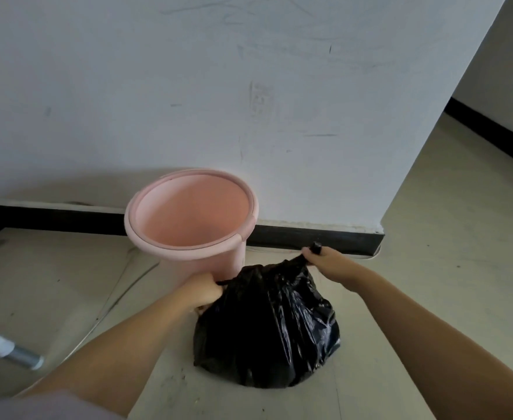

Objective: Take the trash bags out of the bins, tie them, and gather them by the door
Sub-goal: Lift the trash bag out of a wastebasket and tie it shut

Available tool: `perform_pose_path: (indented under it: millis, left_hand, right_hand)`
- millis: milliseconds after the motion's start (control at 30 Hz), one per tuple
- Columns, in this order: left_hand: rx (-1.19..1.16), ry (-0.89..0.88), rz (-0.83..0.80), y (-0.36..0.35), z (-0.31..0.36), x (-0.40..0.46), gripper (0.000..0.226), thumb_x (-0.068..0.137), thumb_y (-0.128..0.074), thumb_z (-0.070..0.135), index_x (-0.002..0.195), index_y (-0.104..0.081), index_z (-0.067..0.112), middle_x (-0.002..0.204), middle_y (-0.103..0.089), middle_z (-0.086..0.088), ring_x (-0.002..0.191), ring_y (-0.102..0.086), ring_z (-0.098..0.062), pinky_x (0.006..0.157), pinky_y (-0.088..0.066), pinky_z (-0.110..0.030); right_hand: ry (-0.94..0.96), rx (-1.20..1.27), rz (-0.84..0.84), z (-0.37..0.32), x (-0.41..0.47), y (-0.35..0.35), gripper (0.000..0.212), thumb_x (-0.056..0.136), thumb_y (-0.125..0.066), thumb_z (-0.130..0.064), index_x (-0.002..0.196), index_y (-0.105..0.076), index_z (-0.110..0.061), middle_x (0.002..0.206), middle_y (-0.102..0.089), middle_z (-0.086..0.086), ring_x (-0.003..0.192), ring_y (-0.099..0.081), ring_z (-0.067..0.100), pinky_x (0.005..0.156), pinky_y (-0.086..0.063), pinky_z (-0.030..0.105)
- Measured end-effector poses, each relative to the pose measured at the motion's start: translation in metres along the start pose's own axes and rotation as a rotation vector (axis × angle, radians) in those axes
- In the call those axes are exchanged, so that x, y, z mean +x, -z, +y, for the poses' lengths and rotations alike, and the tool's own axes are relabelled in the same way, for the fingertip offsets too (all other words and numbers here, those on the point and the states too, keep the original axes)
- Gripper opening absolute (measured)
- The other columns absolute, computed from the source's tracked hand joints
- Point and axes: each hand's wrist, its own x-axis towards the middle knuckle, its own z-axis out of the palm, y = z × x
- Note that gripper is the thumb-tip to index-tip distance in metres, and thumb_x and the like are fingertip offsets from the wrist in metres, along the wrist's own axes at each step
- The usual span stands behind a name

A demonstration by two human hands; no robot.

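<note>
The fingers of the left hand [203, 288] are curled tight around a twisted strand of black plastic drawn out from the top of the black trash bag [267, 325], and the fist sits just in front of the base of the pink bin [188, 216]. The right hand [325, 262] is also closed, gripping the other gathered end of the bag's mouth; a short black tuft of plastic sticks up above its knuckles, and the nails look dark, though the blur makes that hard to confirm. The two hands pull the strands apart to either side, left low and right slightly higher, so the bag's neck is stretched between them. Both forearms are bare and reach in from the bottom corners of the view. The bag itself sits on the pale tiled floor [431, 298], bulging and glossy, out of the bin and just to the right of it, touching or nearly touching the bin's lower wall. The bin stands upright with no liner, its round rim tilted toward the camera, set against a black baseboard [309, 237] at the foot of a scuffed white wall [249, 86]. A thin cable [119, 298] runs across the floor to the left of the bin. At the lower left edge lies a white and grey tube-shaped object [4, 350], possibly part of a vacuum cleaner.
</note>
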Motion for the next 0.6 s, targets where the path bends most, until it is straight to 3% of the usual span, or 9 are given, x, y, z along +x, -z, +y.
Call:
perform_pose_path:
  millis: [67,133,233,333,467,600]
  left_hand:
    - [0.015,0.109,-0.01,0.002,-0.021,0.0,0.042,0.083,-0.051,0.053,0.114,-0.056,0.025,0.101,-0.061,-0.003,0.079,-0.061,-0.023,0.053,-0.054,-0.026]
    - [0.058,0.206,-0.011,0.002,-0.041,0.002,0.052,0.082,-0.051,0.056,0.119,-0.052,0.019,0.108,-0.059,-0.007,0.079,-0.064,-0.026,0.061,-0.06,-0.035]
    - [0.032,0.317,-0.022,0.002,-0.065,0.003,0.049,0.085,-0.054,0.045,0.117,-0.051,0.008,0.105,-0.057,-0.014,0.083,-0.065,-0.029,0.07,-0.061,-0.041]
    - [0.01,0.364,-0.045,0.005,-0.083,0.002,0.042,0.088,-0.053,0.035,0.114,-0.049,0.003,0.101,-0.053,-0.015,0.085,-0.063,-0.03,0.063,-0.06,-0.037]
    - [0.096,0.327,-0.026,0.006,-0.096,0.002,0.027,0.093,-0.047,0.026,0.107,-0.05,0.004,0.088,-0.05,-0.009,0.073,-0.059,-0.025,0.047,-0.049,-0.027]
    - [0.315,0.079,0.098,0.018,-0.086,0.004,0.014,0.091,-0.042,0.012,0.086,-0.055,0.012,0.086,-0.053,-0.002,0.077,-0.052,-0.021,0.059,-0.037,-0.025]
  right_hand:
    - [-0.09,-0.018,0.045,0.032,0.0,0.006,0.034,0.101,-0.036,-0.032,0.095,-0.06,-0.009,0.108,-0.066,0.015,0.106,-0.061,0.026,0.071,-0.039,0.026]
    - [-0.201,0.02,0.03,0.059,-0.006,0.013,0.032,0.102,-0.034,-0.029,0.093,-0.058,-0.009,0.099,-0.066,0.011,0.087,-0.064,0.02,0.057,-0.032,0.022]
    - [-0.339,-0.004,-0.021,0.094,-0.017,0.022,0.041,0.102,-0.032,-0.032,0.097,-0.063,-0.006,0.095,-0.069,0.004,0.078,-0.065,0.01,0.071,-0.033,0.029]
    - [-0.391,0.077,0.043,0.122,-0.026,0.022,0.041,0.101,-0.035,-0.033,0.086,-0.062,-0.006,0.085,-0.07,0.004,0.075,-0.066,0.015,0.077,-0.039,0.032]
    - [-0.385,0.254,0.112,0.13,-0.028,0.014,0.037,0.1,-0.04,-0.029,0.082,-0.057,-0.002,0.081,-0.066,0.01,0.066,-0.066,0.02,0.068,-0.049,0.03]
    - [-0.322,0.37,0.184,0.112,-0.018,0.024,0.028,0.098,-0.048,-0.023,0.094,-0.061,0.001,0.081,-0.066,0.012,0.071,-0.065,0.022,0.068,-0.054,0.03]
